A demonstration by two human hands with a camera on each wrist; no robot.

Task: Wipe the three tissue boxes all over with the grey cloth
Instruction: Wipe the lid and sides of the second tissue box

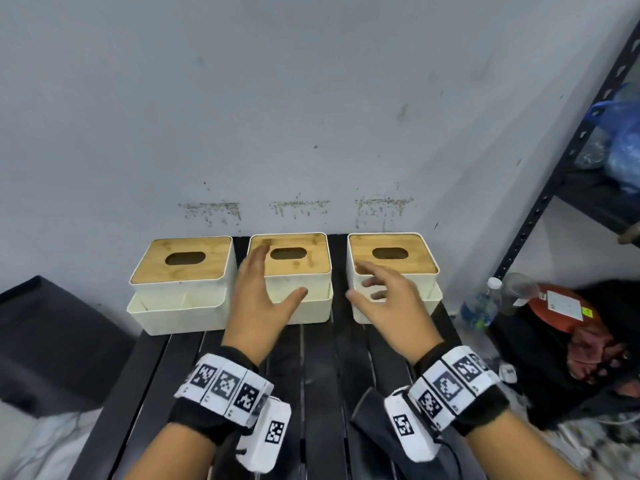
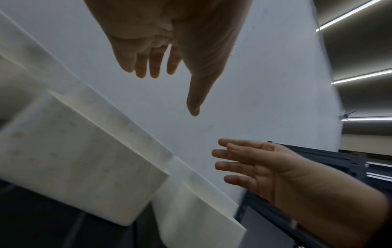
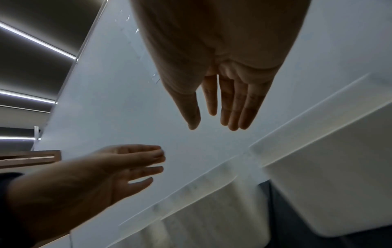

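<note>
Black slatted table (image 1: 318,375), three tissue boxes (image 1: 289,271), unfilled slots.

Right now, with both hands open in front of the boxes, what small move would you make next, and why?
Probably bring the right hand back to pick up the grey cloth on the black table near the right wrist. Both it and the left hand hold nothing, and the three tissue boxes cannot be wiped without it.

Storeroom: slotted metal shelving (image 1: 568,161) with bags, stained wall (image 1: 311,98).
</note>
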